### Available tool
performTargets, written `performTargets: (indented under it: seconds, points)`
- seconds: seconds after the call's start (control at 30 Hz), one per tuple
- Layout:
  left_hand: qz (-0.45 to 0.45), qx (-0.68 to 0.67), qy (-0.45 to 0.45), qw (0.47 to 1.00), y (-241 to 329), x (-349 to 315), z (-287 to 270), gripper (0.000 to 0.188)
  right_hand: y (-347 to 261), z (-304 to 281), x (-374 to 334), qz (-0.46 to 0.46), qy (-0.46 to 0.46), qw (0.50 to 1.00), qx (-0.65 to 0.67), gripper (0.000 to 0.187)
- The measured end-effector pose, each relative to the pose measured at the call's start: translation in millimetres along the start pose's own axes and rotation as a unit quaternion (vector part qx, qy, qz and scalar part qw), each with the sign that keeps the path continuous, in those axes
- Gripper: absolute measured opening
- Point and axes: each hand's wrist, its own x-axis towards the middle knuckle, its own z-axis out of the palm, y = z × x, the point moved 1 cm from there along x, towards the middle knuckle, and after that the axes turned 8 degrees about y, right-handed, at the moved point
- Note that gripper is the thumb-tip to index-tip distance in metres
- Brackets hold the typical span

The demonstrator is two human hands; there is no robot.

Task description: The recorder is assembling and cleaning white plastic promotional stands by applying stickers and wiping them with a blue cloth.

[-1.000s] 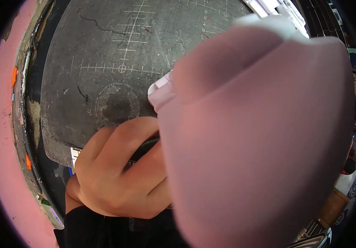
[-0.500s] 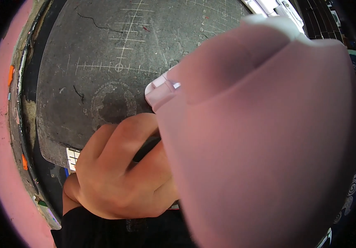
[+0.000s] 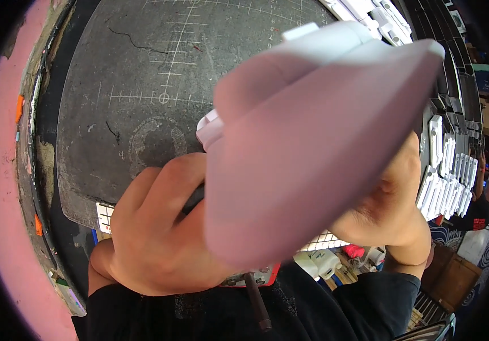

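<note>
A large smooth plastic part [image 3: 301, 165], whitish with a pink cast, stands tilted and blurred close in front of me. A rounded bulge runs along its upper side. My left hand [image 3: 159, 233] is closed at its lower left edge, fingers curled; the fingertips are hidden, and something dark shows between thumb and fingers. Behind the part's right side is my right hand [image 3: 386, 199], its fingers bent against the part and mostly hidden. A small pale block-like end [image 3: 209, 126] shows beyond the part's left edge, above my left knuckles.
Under the part lies a dark grey mat [image 3: 136, 62] with ruled markings and loose threads. Several white plastic pieces [image 3: 446, 190] stand at the right, more [image 3: 389, 23] at the far right. Below sit a red metal fixture with a dark rod [image 3: 256, 301] and white bottles [image 3: 318, 262].
The plastic part has turned and shifted left, showing more of itself edge-on. My right hand and forearm, hidden before, have come into view. My left hand stays nearly in place.
</note>
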Motion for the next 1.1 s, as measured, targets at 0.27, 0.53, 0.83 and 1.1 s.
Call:
performTargets:
  seconds: [0.27,0.53,0.83,1.1]
  points:
    - [-0.038,-0.015,-0.022,0.999,8.6,-5.5,-5.0,0.045,-11.0,-16.4,8.7,-0.001,-0.094,0.994,-0.062,0.024]
    - [-0.062,0.004,-0.163,0.985,8.3,14.4,-19.9,0.048,-0.1,1.6,8.5,-0.007,0.052,0.998,-0.017,0.012]
    - [-0.057,0.003,-0.156,0.986,9.2,16.9,-18.6,0.054,3.2,-2.1,10.8,0.039,0.046,0.997,0.038,0.010]
    - [-0.049,0.002,-0.176,0.983,9.6,8.4,-19.4,0.060,8.3,-7.0,-1.5,0.032,0.004,0.999,-0.003,0.008]
